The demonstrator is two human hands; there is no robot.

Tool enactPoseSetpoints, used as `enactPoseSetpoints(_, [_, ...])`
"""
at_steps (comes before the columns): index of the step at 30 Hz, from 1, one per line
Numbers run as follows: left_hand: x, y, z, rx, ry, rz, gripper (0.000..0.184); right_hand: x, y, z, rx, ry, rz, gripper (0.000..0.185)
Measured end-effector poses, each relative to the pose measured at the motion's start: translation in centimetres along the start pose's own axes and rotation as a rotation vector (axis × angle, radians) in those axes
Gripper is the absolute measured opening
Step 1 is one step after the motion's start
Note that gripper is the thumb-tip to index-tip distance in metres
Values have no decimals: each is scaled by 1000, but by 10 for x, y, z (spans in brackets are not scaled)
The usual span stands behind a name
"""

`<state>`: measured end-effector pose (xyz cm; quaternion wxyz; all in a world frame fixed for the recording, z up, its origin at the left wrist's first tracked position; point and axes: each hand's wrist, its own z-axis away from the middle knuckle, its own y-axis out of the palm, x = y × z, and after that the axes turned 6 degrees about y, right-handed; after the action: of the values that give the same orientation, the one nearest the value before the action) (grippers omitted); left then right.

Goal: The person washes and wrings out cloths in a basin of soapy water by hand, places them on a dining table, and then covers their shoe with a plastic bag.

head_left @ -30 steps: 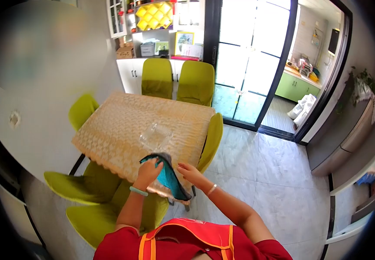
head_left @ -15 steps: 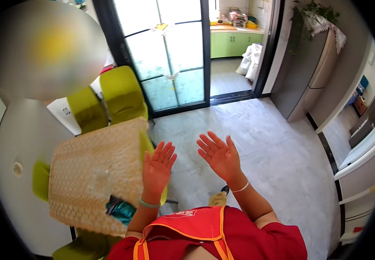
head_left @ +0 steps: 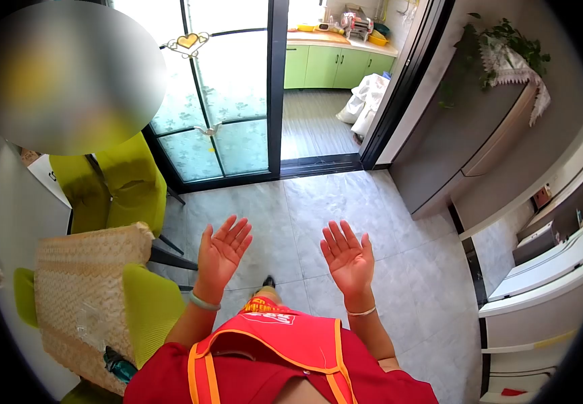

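My left hand is held out in front of me, palm up, fingers stretched and nothing in it. A pale green bangle circles that wrist. On the other side my right hand is raised the same way, palm up with fingers apart and bare. Around its wrist sits a thin light bracelet. Below both hands is the red apron with orange edging that I wear. Neither hand touches anything; the grey tiled floor lies beneath them.
Left of me stands a table with a patterned cloth, with green chairs around it. Ahead, a black-framed glass door borders a doorway into a kitchen with green cabinets. White sacks stand inside. A tall fridge is at right.
The view has shifted forward and turned, so the doorway and fridge appear nearer and the table lies further left. Both hands stay raised and spread slightly wider apart.
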<state>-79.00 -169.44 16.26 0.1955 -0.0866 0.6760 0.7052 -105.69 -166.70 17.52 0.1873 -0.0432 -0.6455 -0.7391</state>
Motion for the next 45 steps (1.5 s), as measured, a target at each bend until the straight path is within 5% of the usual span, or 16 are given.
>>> enactPoseSetpoints(23, [127, 87, -584, 94, -248, 39, 52, 318, -45, -450, -120, -292, 24, 47])
enactPoseSetpoints(31, [169, 115, -750, 0, -127, 33, 53, 441, -62, -622, -19, -109, 0, 47])
enactPoseSetpoints(38, [171, 107, -854, -156, -13, 24, 53, 470, -69, -762, -71, 125, -11, 47])
enactPoseSetpoints(45, [147, 80, -1007, -182, 21, 79, 53, 496, -58, -913, -53, 127, 61, 48])
